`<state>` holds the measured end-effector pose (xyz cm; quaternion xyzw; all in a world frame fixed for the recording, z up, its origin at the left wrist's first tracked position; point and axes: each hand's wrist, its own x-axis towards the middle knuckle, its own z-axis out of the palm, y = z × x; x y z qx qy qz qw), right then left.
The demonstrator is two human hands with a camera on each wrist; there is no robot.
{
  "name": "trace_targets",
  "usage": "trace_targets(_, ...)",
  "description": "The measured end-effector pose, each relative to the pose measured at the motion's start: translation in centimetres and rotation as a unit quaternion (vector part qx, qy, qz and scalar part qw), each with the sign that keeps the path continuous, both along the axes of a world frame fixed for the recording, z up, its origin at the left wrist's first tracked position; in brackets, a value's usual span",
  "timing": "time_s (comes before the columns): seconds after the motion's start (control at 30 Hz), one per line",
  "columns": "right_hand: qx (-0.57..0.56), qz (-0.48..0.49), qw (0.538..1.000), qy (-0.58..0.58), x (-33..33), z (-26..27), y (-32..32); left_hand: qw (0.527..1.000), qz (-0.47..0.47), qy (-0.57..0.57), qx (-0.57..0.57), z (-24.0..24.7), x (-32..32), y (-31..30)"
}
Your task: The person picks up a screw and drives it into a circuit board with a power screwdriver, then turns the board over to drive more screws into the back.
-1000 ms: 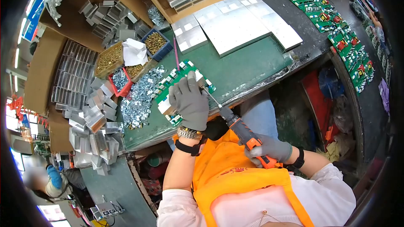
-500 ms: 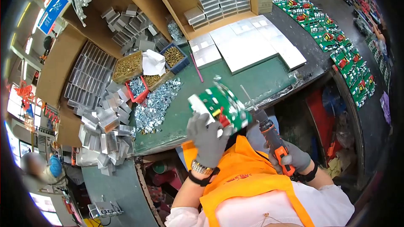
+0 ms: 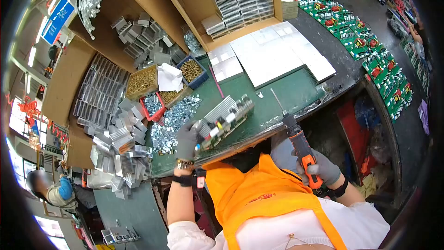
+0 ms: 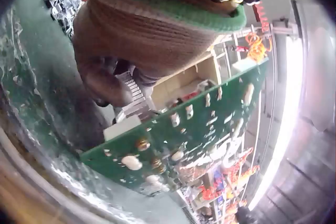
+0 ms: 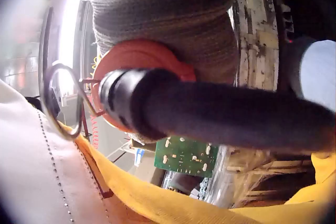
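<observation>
My gloved left hand (image 3: 188,142) grips the near left end of a green circuit board (image 3: 231,125), which stands tilted on edge over the front of the bench. A finned metal heat sink (image 3: 218,111) runs along it among the components. In the left wrist view the board's solder side (image 4: 210,119) faces the camera, and the thumb curls behind its upper edge. My gloved right hand (image 3: 325,170) holds an orange and black electric screwdriver (image 3: 298,141) by its handle, its long bit pointing up over the bench edge, apart from the board.
Loose metal clips (image 3: 172,127) heap left of the board, beside a red tray (image 3: 159,113) and bins of brass screws (image 3: 140,83). Heat sinks (image 3: 122,164) pile at the left. Flat metal plates (image 3: 273,51) lie behind; more circuit boards (image 3: 360,41) line the right bench.
The board, earlier flat on the bench under the screwdriver bit, is lifted, turned and tilted in my left hand, which moved left. My right hand drew the screwdriver away to the right.
</observation>
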<state>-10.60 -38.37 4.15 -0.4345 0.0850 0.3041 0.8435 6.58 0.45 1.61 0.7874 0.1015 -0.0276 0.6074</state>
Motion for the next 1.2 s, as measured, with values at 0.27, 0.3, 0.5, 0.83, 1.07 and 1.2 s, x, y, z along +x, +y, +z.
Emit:
trace_targets(0.27, -0.028, -0.021, 0.999, 0.007, 0.6, 0.3, 0.6, 0.983, -0.090, -0.099, 0.124, -2.9, 1.6, 0.9)
trace_targets(0.3, -0.029, -0.016, 0.999, 0.006, 1.0, 0.3, 0.7, 0.984, -0.085, -0.099, 0.124, -2.4, 2.1, 1.3)
trace_targets(0.5, -0.043, -0.015, 0.999, -0.007, 3.1, 1.5, 2.2, 0.860, -0.094, -0.304, 0.399, 2.6, 14.0, 2.4)
trace_targets(0.83, -0.040, 0.032, 0.996, -0.067, 5.9, 5.3, 5.6, 0.672, -0.251, -0.117, 0.686, 3.8, 23.6, -1.8)
trace_targets(1.07, -0.043, 0.057, 0.996, -0.060, 6.3, 4.1, 4.9, 0.765, -0.191, -0.184, 0.587, 7.6, 21.2, 2.6)
trace_targets(1.2, -0.024, 0.038, 0.999, -0.026, 5.6, 2.4, 3.9, 0.747, -0.195, 0.015, 0.636, 6.5, 19.9, 8.2)
